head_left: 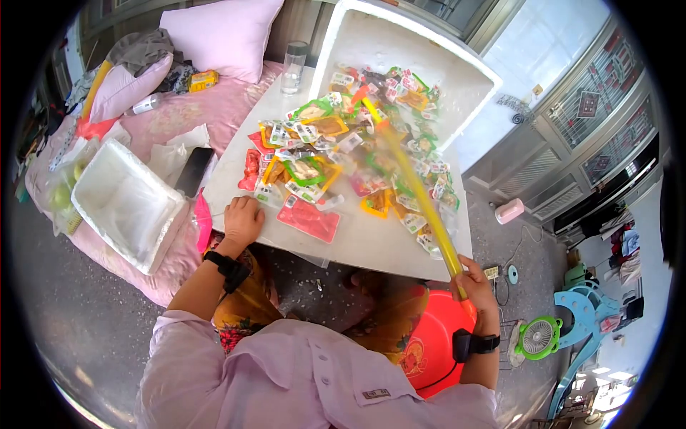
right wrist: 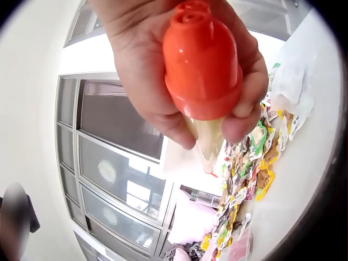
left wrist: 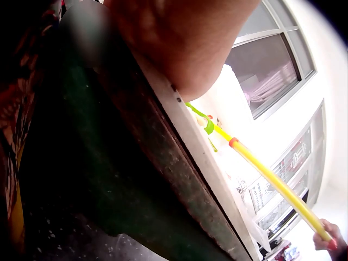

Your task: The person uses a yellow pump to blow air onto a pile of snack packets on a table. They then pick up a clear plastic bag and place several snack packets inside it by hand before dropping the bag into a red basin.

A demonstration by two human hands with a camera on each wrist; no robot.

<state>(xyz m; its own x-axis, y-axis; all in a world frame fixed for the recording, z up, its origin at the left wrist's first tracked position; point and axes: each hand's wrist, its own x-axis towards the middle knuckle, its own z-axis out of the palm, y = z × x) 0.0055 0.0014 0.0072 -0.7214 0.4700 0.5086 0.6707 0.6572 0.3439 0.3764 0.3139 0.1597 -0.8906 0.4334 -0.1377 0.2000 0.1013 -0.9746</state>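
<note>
My right hand (head_left: 475, 289) grips the lower end of a long yellow tube (head_left: 423, 196) with orange-red ends. In the right wrist view the red end cap (right wrist: 200, 65) sits between thumb and fingers. The tube slants forward over a spread of small snack packets (head_left: 304, 171), its far red tip (head_left: 359, 94) among those at the back. Down on the near left corner of the table (head_left: 386, 259) rests my left hand (head_left: 243, 219), holding nothing visible. Beside it lie a pink-red flat packet (head_left: 309, 219) and several clear-wrapped ones.
A large white foam box (head_left: 464, 79) stands tilted behind the packets, near a lidded glass bottle (head_left: 293, 68). To the left, a bed holds an open foam box (head_left: 128, 207) and a dark phone (head_left: 194, 171). A red basin (head_left: 436, 336) is by my right knee; a green fan (head_left: 539, 337) stands farther right.
</note>
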